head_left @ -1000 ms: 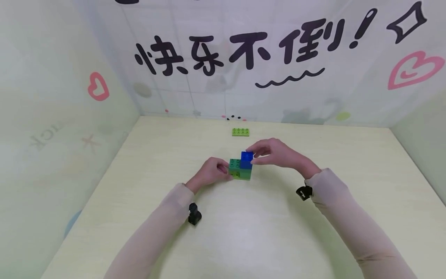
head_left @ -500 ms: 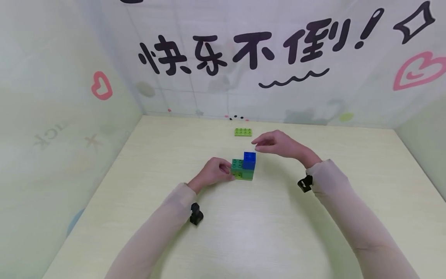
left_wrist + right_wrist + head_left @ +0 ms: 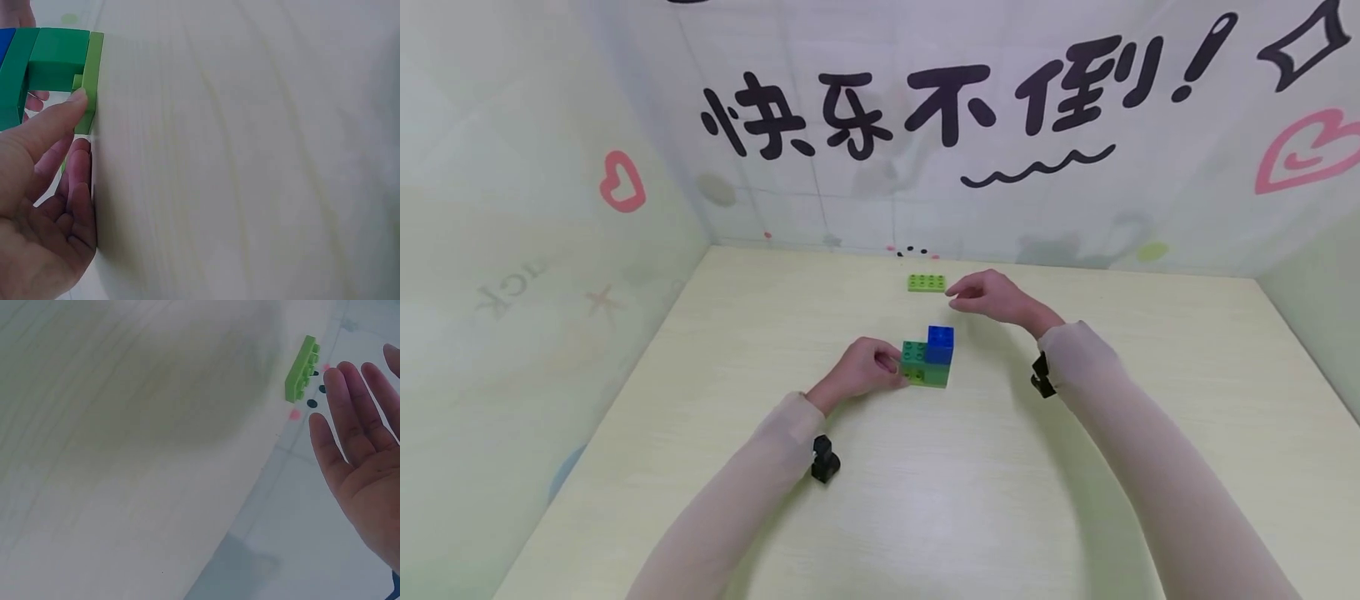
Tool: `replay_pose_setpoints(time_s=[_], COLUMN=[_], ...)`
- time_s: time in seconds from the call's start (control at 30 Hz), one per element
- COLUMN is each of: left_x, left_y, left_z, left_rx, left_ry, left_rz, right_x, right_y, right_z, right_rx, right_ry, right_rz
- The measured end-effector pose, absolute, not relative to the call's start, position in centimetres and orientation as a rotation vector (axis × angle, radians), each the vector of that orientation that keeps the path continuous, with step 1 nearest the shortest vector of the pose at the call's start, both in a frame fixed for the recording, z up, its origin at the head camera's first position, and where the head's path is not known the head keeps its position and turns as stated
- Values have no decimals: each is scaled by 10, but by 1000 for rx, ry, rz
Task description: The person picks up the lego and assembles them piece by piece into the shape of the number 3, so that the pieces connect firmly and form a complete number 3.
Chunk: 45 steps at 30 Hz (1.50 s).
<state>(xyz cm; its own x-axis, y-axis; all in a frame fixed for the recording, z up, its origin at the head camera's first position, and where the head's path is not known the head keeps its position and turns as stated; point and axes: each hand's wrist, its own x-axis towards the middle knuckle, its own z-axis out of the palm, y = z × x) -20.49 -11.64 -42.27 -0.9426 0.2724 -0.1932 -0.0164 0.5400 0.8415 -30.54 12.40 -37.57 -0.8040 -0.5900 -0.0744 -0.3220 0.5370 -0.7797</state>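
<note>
A small stack of toy building bricks (image 3: 914, 353) stands on the table: a light green plate (image 3: 94, 81) at the bottom, dark green bricks above and a blue brick (image 3: 940, 344) on top at the right. My left hand (image 3: 868, 367) pinches the stack's left end low down. In the left wrist view its thumb (image 3: 62, 115) lies on the light green plate, fingers on the far side. My right hand (image 3: 992, 296) hovers behind and right of the stack, holding nothing. Just left of its fingertips lies a loose light green plate (image 3: 927, 283), studs up.
The pale wooden table (image 3: 880, 517) ends at a printed back wall (image 3: 865, 200) right behind the loose plate. Side walls (image 3: 535, 208) stand to the left and right. A black wrist camera (image 3: 824, 460) sits at each cuff.
My right hand has let go of the blue brick and moved back toward the loose light green plate. The left hand keeps its hold on the stack.
</note>
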Motion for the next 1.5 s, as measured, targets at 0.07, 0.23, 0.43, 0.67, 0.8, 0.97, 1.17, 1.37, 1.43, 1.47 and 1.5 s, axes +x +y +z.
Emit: replay_pose_setpoints(time_s=[0.07, 0.23, 0.43, 0.67, 0.8, 0.97, 1.17, 1.37, 1.43, 1.47, 1.5], left_x=[-205, -205, -205, -207, -207, -207, -208, -206, -206, -205, -205], left_y=[-116, -116, -116, -116, -117, -118, -117, -118, -118, -118, -118], left_z=[-423, -425, -424, -427, -427, -427, -426, -425, -425, -424, -424], left_rx=[220, 248, 227, 231, 227, 229, 228, 217, 216, 216, 216], left_ry=[2479, 2483, 2483, 2490, 2488, 2479, 2474, 2482, 2486, 2488, 2489], left_rz=[1360, 1367, 1377, 1364, 1363, 1369, 1374, 1354, 1347, 1345, 1344], right_x=[-309, -315, -325, -336, -342, -346, -352, -355, -356, -356, -356], right_y=[122, 118, 113, 104, 99, 93, 89, 86, 85, 85, 85], right_z=[-378, -385, -394, -399, -400, -402, -403, -404, -405, -406, -406], right_rx=[-735, -674, -551, -438, -399, -385, -404, -411, -418, -420, -422], right_ry=[2471, 2515, 2545, 2570, 2568, 2562, 2573, 2545, 2542, 2542, 2543], right_rz=[-1129, -1146, -1180, -1213, -1199, -1173, -1137, -1107, -1096, -1092, -1090])
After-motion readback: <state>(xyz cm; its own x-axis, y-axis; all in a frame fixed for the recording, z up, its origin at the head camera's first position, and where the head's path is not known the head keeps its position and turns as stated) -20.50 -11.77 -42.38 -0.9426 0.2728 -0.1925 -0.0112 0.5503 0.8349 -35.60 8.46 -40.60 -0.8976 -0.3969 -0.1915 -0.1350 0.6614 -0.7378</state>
